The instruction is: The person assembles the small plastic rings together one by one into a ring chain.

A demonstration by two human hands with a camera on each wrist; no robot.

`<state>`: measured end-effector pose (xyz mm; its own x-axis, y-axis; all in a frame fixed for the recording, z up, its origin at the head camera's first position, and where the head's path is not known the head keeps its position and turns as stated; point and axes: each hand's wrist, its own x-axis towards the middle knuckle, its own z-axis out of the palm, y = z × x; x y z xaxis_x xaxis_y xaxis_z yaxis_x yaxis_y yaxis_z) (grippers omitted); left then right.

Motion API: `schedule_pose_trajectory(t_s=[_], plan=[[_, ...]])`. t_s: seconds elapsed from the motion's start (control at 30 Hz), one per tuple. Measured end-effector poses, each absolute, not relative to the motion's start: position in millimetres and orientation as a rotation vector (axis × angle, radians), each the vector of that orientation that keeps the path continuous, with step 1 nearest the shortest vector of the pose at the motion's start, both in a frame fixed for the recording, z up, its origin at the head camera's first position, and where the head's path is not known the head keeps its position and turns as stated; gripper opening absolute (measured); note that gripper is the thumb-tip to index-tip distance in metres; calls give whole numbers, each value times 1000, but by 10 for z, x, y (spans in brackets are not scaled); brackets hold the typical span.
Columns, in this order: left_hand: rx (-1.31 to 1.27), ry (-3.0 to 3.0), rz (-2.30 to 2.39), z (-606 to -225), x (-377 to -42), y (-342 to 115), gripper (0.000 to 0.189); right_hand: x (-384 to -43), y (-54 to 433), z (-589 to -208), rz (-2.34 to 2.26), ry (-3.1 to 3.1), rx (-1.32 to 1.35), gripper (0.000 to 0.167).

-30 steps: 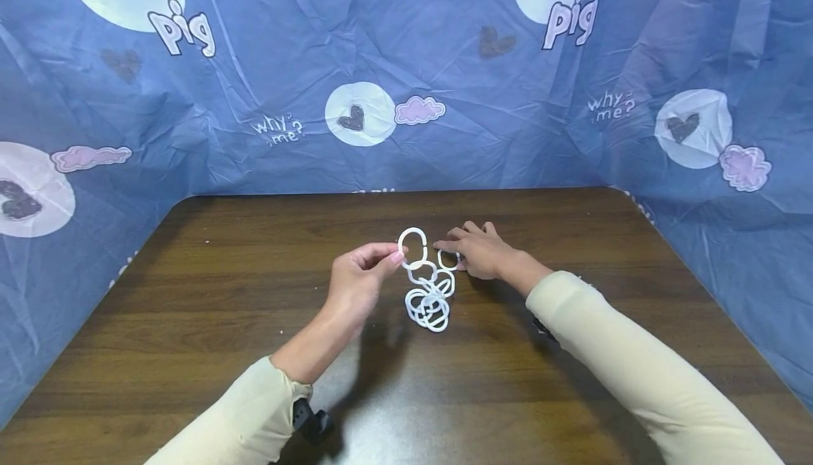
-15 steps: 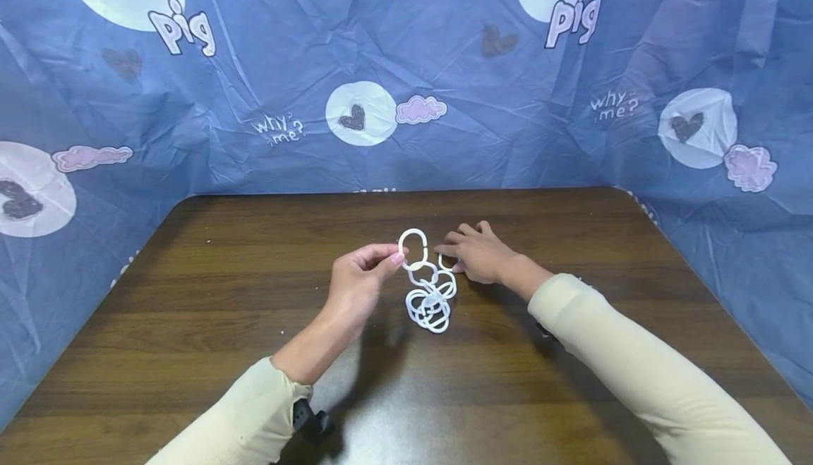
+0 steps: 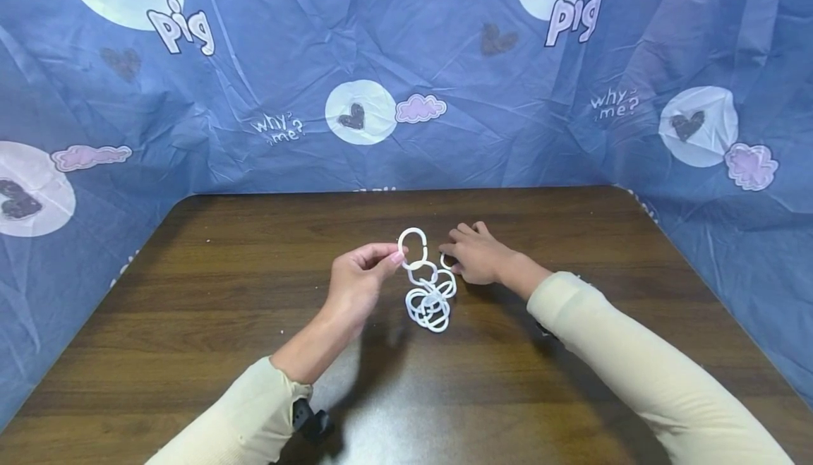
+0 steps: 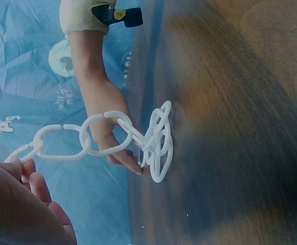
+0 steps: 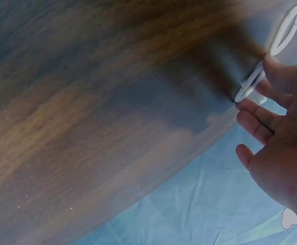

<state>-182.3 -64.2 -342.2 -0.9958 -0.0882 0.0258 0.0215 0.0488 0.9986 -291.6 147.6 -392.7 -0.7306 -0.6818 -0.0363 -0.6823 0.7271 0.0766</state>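
A chain of white plastic links (image 3: 422, 273) hangs from my left hand (image 3: 357, 280). Thumb and index finger pinch its top link (image 3: 413, 229), and the lower links bunch into a heap (image 3: 428, 312) on the table. In the left wrist view the hanging links (image 4: 64, 157) stretch from my fingertips to that heap. Just right of the chain, my right hand (image 3: 484, 257) reaches down over a separate white link (image 3: 443, 261). The right wrist view has this link (image 5: 244, 94) between thumb and fingertips, low at the tabletop; the hand hides part of it.
The brown wooden table (image 3: 209, 324) has rounded far corners. A blue printed cloth (image 3: 273, 49) hangs behind it and along both sides. A black wrist device (image 3: 310, 423) sits at the left sleeve. Tiny white specks dot the tabletop.
My right hand has shifted slightly and its fingers have closed in over the separate link, covering more of it. The left hand and the chain have hardly moved.
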Motion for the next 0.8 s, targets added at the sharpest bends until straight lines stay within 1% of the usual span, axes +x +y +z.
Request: schedule_pose_trajectory(t_s=[0.33, 0.6, 0.8], plan=[[70, -2200, -2141, -3400, -1800, -645, 20, -2927, 1442, -3984, 63, 2974, -1139, 35], [76, -2207, -2133, -3417, -1814, -647, 19, -2994, 1527, -3971, 12, 3011, -1142, 42], [74, -2209, -2122, -3418, -1818, -648, 19, -2998, 1615, -3887, -114, 3083, -1189, 35]])
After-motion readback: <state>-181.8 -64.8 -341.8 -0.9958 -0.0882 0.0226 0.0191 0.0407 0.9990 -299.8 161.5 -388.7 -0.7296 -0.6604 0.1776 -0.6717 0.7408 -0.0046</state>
